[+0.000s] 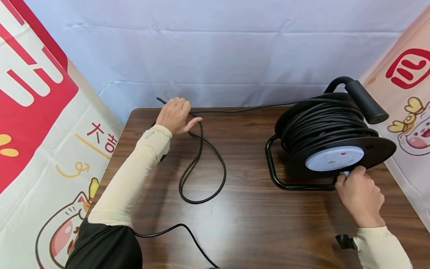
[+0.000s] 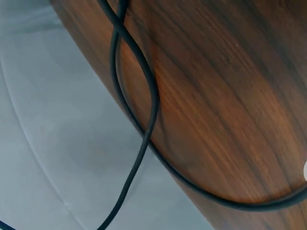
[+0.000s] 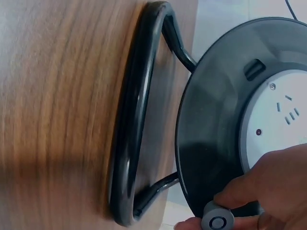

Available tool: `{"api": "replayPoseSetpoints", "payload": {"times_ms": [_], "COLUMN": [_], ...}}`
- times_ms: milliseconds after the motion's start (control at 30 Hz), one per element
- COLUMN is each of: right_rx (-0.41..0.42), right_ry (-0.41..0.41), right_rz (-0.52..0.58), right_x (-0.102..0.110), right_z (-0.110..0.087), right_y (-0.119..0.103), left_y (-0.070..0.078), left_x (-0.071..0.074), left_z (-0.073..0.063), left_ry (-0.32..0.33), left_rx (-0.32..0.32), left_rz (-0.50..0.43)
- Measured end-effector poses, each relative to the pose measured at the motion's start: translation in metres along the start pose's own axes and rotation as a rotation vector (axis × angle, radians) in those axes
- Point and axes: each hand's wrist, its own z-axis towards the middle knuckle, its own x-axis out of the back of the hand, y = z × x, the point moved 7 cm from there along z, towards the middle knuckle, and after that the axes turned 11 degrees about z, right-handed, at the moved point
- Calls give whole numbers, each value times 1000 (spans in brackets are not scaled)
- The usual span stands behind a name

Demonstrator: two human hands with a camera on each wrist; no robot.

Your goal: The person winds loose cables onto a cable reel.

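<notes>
A cable reel [image 1: 336,145] with a black disc and a white socket panel [image 1: 334,158] stands at the right on a black tube frame [image 1: 302,186]. My right hand [image 1: 361,196] pinches the grey knob [image 3: 217,218] at the disc's rim between thumb and fingers. From the wound drum, black cable [image 1: 248,109] runs left along the table's back edge to my left hand [image 1: 176,116]. That hand grips the cable, thumb stretched out to the right, its other fingertips hidden. A short piece of cable sticks out past its knuckles. In the left wrist view, two cable strands [image 2: 154,100] cross.
Loose cable [image 1: 223,168] lies looped on the brown wooden table [image 1: 255,209], and more runs past the left sleeve to the front edge. The reel's carrying handle [image 1: 366,101] rises at the back. A pale cloth [image 1: 215,56] hangs behind, with printed banners [image 1: 47,130] at the sides.
</notes>
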Motion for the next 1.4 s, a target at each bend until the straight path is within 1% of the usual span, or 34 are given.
{"api": "replayPoseSetpoints", "payload": {"times_ms": [100, 267, 433, 633, 767, 900, 1033, 1133, 1267, 1400], "right_rx": [2, -12, -25, -13, -15, -20, -26, -13, 11, 29], "right_ry": [-11, -31, -34, -62, -80, -102, -102, -58, 17, 35], "right_rz": [4, 4, 6, 20, 26, 34, 44, 56, 71, 73], "right_x": [-6, -13, -18, -26, -33, -39, -43, -46, -50, -53], "right_z": [-2, -5, -6, -10, -13, -16, -18, -22, -31, -35], "right_y": [-3, -5, -7, -11, -15, -19, -23, -27, -31, -36], "left_y": [1, 3, 11, 13, 16, 23, 32, 36, 39, 43], "left_x": [4, 8, 12, 12, 13, 15, 15, 16, 16, 16], "left_z": [-5, -17, -28, -45, -51, -56, -57, -55, -51, -48], "left_ry": [-1, 21, 1, -13, -2, 4, -14, -16, -2, 8], "left_rx": [2, 12, 1, 9, -6, -39, -68, -70, -73, -87], "left_rz": [-3, -8, -16, -32, -31, -23, -34, -37, -45, -55]}}
